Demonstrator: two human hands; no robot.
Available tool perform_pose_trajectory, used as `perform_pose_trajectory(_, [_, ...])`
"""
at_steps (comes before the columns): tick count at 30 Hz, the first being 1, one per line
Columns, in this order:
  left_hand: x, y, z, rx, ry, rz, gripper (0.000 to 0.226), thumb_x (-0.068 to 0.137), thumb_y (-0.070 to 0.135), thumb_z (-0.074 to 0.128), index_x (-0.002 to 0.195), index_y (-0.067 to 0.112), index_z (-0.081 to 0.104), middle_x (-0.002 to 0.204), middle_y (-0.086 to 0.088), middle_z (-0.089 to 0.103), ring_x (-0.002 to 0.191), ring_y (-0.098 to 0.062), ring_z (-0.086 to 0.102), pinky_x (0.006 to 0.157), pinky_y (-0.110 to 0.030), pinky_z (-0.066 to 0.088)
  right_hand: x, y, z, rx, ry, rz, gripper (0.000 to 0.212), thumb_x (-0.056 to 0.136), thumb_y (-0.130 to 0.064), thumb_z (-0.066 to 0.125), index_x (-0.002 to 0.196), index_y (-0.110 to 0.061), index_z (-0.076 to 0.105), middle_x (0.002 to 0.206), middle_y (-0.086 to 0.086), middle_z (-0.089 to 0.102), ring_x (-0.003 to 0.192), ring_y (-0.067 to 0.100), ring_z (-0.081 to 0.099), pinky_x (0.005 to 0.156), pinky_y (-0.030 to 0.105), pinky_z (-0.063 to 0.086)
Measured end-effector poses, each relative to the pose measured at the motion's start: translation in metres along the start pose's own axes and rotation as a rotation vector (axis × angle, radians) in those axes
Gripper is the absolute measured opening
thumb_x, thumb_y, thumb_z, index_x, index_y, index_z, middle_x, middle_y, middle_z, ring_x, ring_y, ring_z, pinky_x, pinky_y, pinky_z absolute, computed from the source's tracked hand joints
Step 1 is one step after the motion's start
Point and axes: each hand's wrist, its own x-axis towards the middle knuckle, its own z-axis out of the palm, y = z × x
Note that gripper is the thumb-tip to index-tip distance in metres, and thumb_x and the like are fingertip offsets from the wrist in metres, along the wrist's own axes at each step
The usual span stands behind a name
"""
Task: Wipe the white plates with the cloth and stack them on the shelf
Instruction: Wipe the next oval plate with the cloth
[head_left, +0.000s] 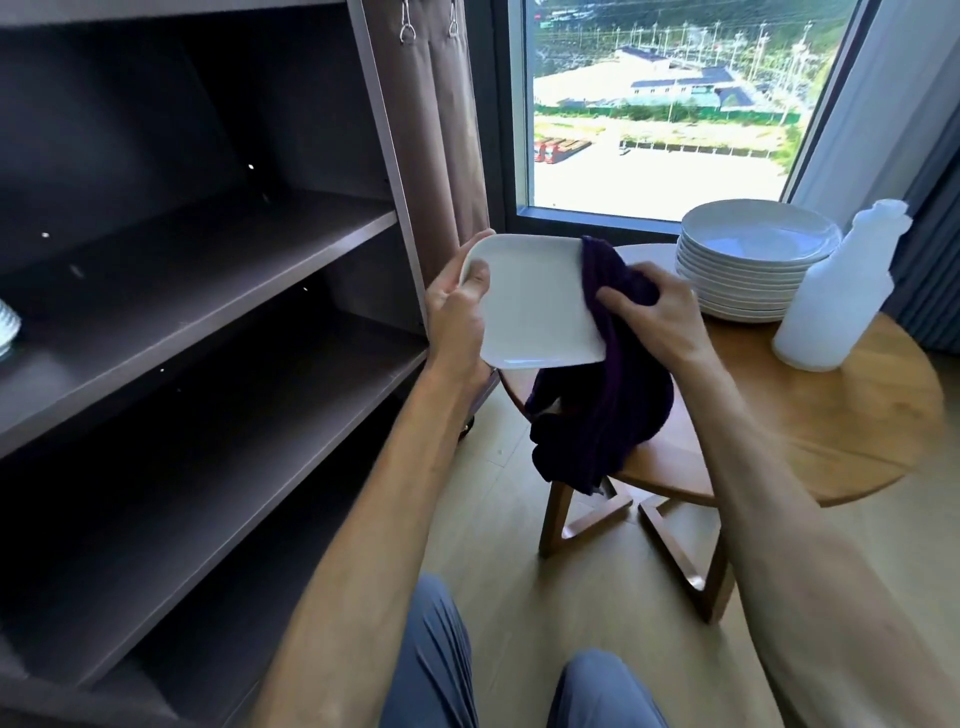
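A white squarish plate (535, 306) is held up in the air between the shelf and the table. My left hand (457, 317) grips its left edge, thumb on the upper face. My right hand (654, 312) holds a dark purple cloth (602, 405) against the plate's right edge; the rest of the cloth hangs down below. A stack of several round white plates (753, 260) stands on the round wooden table (852, 415) to the right. The dark brown shelf unit (208, 270) is on the left, with white dishes (8, 327) just visible at its left edge.
A white plastic bottle (836, 291) stands on the table next to the plate stack. A window and curtains are behind the table. My knees show at the bottom above the light wood floor (519, 561).
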Motion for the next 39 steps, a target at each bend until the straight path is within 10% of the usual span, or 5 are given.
perform_pose_trajectory(9, [-0.011, -0.024, 0.039, 0.019, 0.044, 0.011, 0.026, 0.101, 0.023, 0.052, 0.117, 0.029, 0.072, 0.126, -0.012, 0.065, 0.105, -0.024, 0.059, 0.088, -0.041, 0.052, -0.017, -0.004, 0.036, -0.104, 0.560, -0.030, 0.026, 0.094, -0.023, 0.065, 0.115, -0.011, 0.077, 0.119, 0.012, 0.066, 0.114, 0.029, 0.056, 0.095, 0.019, 0.033])
perform_pose_trajectory(15, [-0.008, -0.041, 0.060, 0.060, 0.020, -0.013, 0.029, 0.107, 0.019, 0.052, 0.131, 0.018, 0.068, 0.117, 0.007, 0.071, 0.114, -0.013, 0.065, 0.094, -0.022, 0.055, -0.022, -0.046, 0.053, 0.174, 0.468, -0.132, 0.014, 0.089, -0.016, 0.064, 0.087, -0.018, 0.078, 0.083, -0.005, 0.074, 0.081, 0.012, 0.068, 0.081, 0.031, 0.053])
perform_pose_trajectory(20, [-0.002, -0.041, 0.054, -0.222, -0.082, -0.091, 0.042, 0.101, 0.037, 0.057, 0.128, 0.005, 0.060, 0.118, -0.020, 0.068, 0.113, -0.027, 0.067, 0.103, -0.043, 0.053, -0.033, -0.080, 0.055, 0.454, 0.307, -0.173, 0.021, 0.092, -0.006, 0.059, 0.079, -0.007, 0.075, 0.079, 0.001, 0.074, 0.076, 0.009, 0.068, 0.076, 0.027, 0.055])
perform_pose_trajectory(29, [0.017, -0.048, 0.033, -0.246, 0.071, -0.144, 0.026, 0.109, 0.022, 0.047, 0.128, 0.019, 0.063, 0.113, -0.014, 0.065, 0.098, -0.024, 0.066, 0.087, -0.039, 0.059, -0.024, -0.060, 0.062, -0.007, -0.080, 0.020, 0.031, 0.079, -0.023, 0.063, 0.048, -0.023, 0.060, 0.046, -0.003, 0.050, 0.055, 0.013, 0.052, 0.058, 0.027, 0.038])
perform_pose_trajectory(39, [0.024, -0.057, 0.034, -0.035, 0.141, -0.090, 0.028, 0.102, 0.025, 0.053, 0.104, 0.041, 0.075, 0.135, -0.002, 0.064, 0.129, -0.026, 0.056, 0.111, -0.053, 0.046, -0.010, 0.006, 0.030, -0.351, 0.053, 0.427, 0.026, 0.081, -0.023, 0.058, 0.096, -0.014, 0.077, 0.106, 0.015, 0.070, 0.104, 0.036, 0.063, 0.085, 0.033, 0.048])
